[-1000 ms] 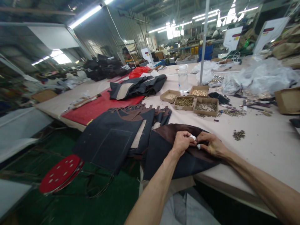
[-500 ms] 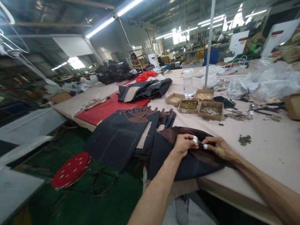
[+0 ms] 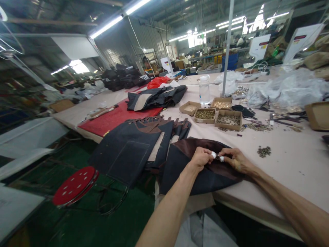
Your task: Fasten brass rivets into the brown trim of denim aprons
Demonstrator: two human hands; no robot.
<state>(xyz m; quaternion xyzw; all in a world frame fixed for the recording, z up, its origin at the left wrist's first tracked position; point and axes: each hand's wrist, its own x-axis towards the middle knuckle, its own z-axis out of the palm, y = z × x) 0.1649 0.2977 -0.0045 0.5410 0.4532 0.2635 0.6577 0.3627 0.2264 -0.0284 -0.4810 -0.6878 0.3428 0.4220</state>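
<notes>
Side by side, my left hand [image 3: 202, 157] and my right hand [image 3: 235, 160] are closed in pinches, with white wrapping on some of their fingertips. A small dark piece shows between the fingertips; what it is exactly I cannot make out. Under both hands lies a dark navy fabric piece [image 3: 177, 175] with a shiny dark brown panel [image 3: 189, 146], hanging partly over the table's near edge. Left of it is a stack of similar dark pieces [image 3: 125, 147] with brown strips along the top. A little heap of bronze-coloured metal parts [image 3: 264, 151] sits to the right.
Small cardboard boxes of metal fittings [image 3: 205, 115] stand beyond the hands, near a clear water bottle [image 3: 204, 91]. A metal pole [image 3: 227, 51] rises behind them. Pliers-like tools [image 3: 285, 119] and plastic bags [image 3: 295, 85] lie right. A red stool [image 3: 74, 185] stands at lower left.
The fingertips of both hands have come closer together over the brown panel. The whole view has shifted slightly; the other things on the table lie as before.
</notes>
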